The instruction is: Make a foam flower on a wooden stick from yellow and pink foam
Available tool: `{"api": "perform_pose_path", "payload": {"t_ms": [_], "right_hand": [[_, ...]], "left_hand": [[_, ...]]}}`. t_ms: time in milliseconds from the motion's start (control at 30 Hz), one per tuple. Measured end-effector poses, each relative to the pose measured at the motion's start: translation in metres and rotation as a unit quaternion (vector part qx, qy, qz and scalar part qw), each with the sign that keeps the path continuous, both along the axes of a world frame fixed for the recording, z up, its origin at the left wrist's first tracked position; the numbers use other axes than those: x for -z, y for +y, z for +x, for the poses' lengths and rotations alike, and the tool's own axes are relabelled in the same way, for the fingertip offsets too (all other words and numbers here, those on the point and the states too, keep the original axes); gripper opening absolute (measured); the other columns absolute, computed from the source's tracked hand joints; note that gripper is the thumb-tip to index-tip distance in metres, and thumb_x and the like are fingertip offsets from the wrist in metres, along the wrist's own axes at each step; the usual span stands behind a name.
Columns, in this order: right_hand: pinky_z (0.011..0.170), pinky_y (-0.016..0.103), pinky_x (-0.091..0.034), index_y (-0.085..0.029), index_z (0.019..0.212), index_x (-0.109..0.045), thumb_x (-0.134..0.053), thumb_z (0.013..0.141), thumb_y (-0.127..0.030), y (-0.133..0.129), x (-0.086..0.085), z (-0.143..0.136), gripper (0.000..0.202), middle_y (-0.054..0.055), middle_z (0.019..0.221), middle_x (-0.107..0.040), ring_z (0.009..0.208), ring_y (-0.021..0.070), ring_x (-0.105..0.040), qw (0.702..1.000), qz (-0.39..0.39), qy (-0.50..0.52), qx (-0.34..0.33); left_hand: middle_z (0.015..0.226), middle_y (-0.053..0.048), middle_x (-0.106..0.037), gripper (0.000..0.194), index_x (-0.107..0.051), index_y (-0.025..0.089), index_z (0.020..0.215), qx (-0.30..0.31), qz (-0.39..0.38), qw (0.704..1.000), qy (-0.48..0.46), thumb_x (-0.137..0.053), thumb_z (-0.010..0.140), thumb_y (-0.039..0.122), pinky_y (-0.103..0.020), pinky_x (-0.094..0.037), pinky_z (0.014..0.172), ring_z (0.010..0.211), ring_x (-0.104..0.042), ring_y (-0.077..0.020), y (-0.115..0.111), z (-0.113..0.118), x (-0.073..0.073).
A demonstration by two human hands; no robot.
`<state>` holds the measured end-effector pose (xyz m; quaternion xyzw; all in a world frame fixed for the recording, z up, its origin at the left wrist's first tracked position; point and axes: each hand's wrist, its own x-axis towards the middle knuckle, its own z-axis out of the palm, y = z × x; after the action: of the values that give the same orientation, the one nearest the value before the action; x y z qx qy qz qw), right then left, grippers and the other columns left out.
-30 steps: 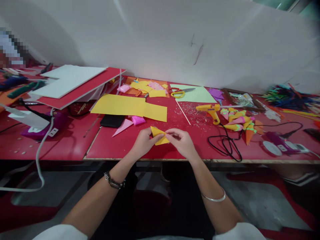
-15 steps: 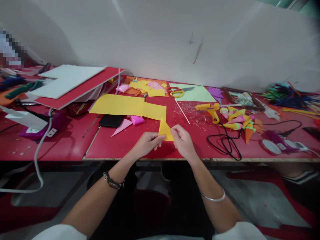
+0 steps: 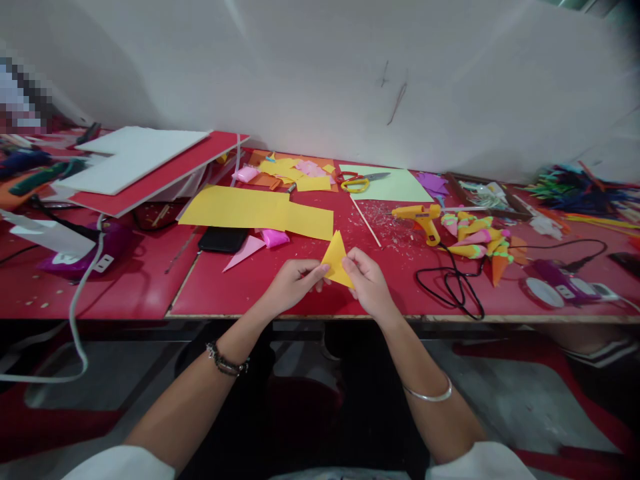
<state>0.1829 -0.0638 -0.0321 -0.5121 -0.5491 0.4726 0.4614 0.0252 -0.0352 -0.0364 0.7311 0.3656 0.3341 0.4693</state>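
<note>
A small yellow triangular piece of paper (image 3: 334, 259) is held up near the table's front edge, its point facing away from me. My left hand (image 3: 299, 280) pinches its left side between thumb and fingers. On the other side, my right hand (image 3: 365, 277) grips the right edge, thumb on top. Just beyond lies a large yellow sheet (image 3: 245, 208), partly over a black phone (image 3: 223, 241). Beside the phone are a pink paper triangle (image 3: 246, 253) and a bright pink packet (image 3: 275, 238).
Scissors (image 3: 357, 183) rest on a pale green sheet (image 3: 400, 187). A yellow glue gun (image 3: 420, 217) with a black cord lies right, beside several small coloured paper cones (image 3: 475, 237). White boards (image 3: 135, 157) are stacked left; a thin stick (image 3: 366, 222) lies mid-table.
The yellow paper piece has turned in my fingers, its point now more central and its lower edge slanting down to the right. Both hands keep hold of it.
</note>
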Motion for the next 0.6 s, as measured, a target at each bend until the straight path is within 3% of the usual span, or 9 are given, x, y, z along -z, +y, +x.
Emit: {"api": "perform_pose_path", "payload": {"t_ms": [100, 167, 267, 333, 500, 600], "right_hand": [[0.037, 0.018, -0.030, -0.021, 0.073, -0.043, -0.042, 0.081, -0.042, 0.0002, 0.0023, -0.0013, 0.023, -0.007, 0.050, -0.035, 0.039, 0.0059, -0.035, 0.998, 0.040, -0.034, 0.020], [0.047, 0.021, -0.039, -0.023, 0.090, -0.046, -0.048, 0.079, -0.039, 0.0004, 0.0028, -0.0020, 0.020, -0.005, 0.060, -0.046, 0.049, 0.0084, -0.044, 0.993, 0.090, -0.067, 0.023], [0.068, 0.028, -0.045, -0.024, 0.115, -0.037, -0.062, 0.069, -0.034, -0.0003, 0.0013, -0.0016, 0.053, 0.003, 0.090, -0.054, 0.075, 0.0135, -0.053, 0.982, 0.153, -0.110, -0.008], [0.077, 0.031, -0.045, -0.024, 0.115, -0.038, -0.065, 0.066, -0.031, -0.0011, -0.0007, 0.0002, 0.056, 0.005, 0.102, -0.051, 0.087, 0.0163, -0.052, 0.976, 0.168, -0.131, -0.049], [0.077, 0.032, -0.045, -0.024, 0.102, -0.051, -0.053, 0.076, -0.025, -0.0019, -0.0049, 0.0064, 0.026, 0.004, 0.094, -0.052, 0.085, 0.0156, -0.052, 0.962, 0.182, -0.169, -0.114], [0.079, 0.033, -0.045, -0.025, 0.108, -0.049, -0.056, 0.074, -0.026, -0.0022, -0.0058, 0.0078, 0.035, 0.005, 0.100, -0.052, 0.089, 0.0167, -0.051, 0.960, 0.189, -0.169, -0.117]], "left_hand": [[0.046, 0.002, -0.051, 0.038, -0.057, 0.014, 0.059, -0.027, 0.005, 1.000, 0.015, -0.041, 0.083, 0.038, -0.018, -0.035, 0.052, 0.047, -0.048, -0.0073, 0.0009, -0.0015, 0.0002], [0.043, 0.003, -0.047, 0.039, -0.054, 0.014, 0.055, -0.043, -0.004, 0.999, 0.019, -0.041, 0.083, 0.039, -0.018, -0.034, 0.050, 0.044, -0.045, -0.0069, 0.0023, -0.0037, -0.0006], [0.040, 0.004, -0.042, 0.040, -0.048, 0.015, 0.049, -0.067, -0.026, 0.997, 0.005, -0.043, 0.081, 0.038, -0.019, -0.030, 0.045, 0.039, -0.039, -0.0059, 0.0041, -0.0071, -0.0026], [0.039, 0.005, -0.040, 0.041, -0.045, 0.015, 0.045, -0.073, -0.035, 0.997, -0.010, -0.044, 0.080, 0.036, -0.019, -0.027, 0.043, 0.038, -0.035, -0.0052, 0.0042, -0.0083, -0.0037], [0.038, 0.004, -0.037, 0.042, -0.040, 0.016, 0.041, -0.063, -0.072, 0.995, -0.041, -0.045, 0.078, 0.035, -0.021, -0.024, 0.042, 0.038, -0.031, -0.0049, 0.0026, -0.0069, -0.0035], [0.037, 0.004, -0.035, 0.041, -0.040, 0.016, 0.041, -0.076, -0.119, 0.986, -0.084, -0.046, 0.077, 0.035, -0.021, -0.023, 0.041, 0.037, -0.029, -0.0052, 0.0039, -0.0059, -0.0008]]}}
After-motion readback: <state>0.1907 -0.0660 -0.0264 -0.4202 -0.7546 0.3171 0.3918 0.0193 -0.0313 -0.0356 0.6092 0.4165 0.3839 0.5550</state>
